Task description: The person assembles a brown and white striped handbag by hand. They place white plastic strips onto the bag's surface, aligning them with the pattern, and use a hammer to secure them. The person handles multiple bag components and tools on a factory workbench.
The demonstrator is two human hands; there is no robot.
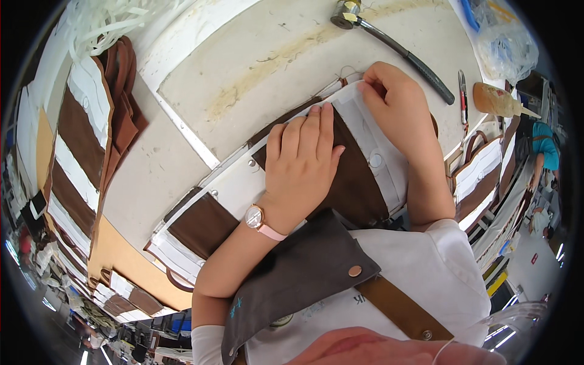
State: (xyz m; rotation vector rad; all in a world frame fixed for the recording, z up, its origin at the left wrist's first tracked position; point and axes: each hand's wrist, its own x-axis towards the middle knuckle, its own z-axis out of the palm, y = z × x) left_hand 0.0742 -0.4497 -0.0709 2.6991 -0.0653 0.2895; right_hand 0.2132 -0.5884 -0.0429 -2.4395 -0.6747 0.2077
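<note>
A brown-and-white striped bag panel [359,176] lies across the work surface in front of me, with small round metal snaps and a brown handle at its near left end. My left hand [302,159] rests flat on it, palm down, fingers stretched toward its far edge. At the far right edge, my right hand [398,103] is closed in a pinch, thumb against curled fingers, on the top of a white strip [372,143] of the panel. A round snap shows through that strip. The fingertips of my right hand are partly hidden.
Beyond the panel lies a hammer [404,52] with a black handle. To its right are red-handled snips [463,103], an amber squeeze bottle [496,100] and a clear plastic bag [508,52]. Striped bag pieces [82,149] are stacked at left, more [479,179] at right.
</note>
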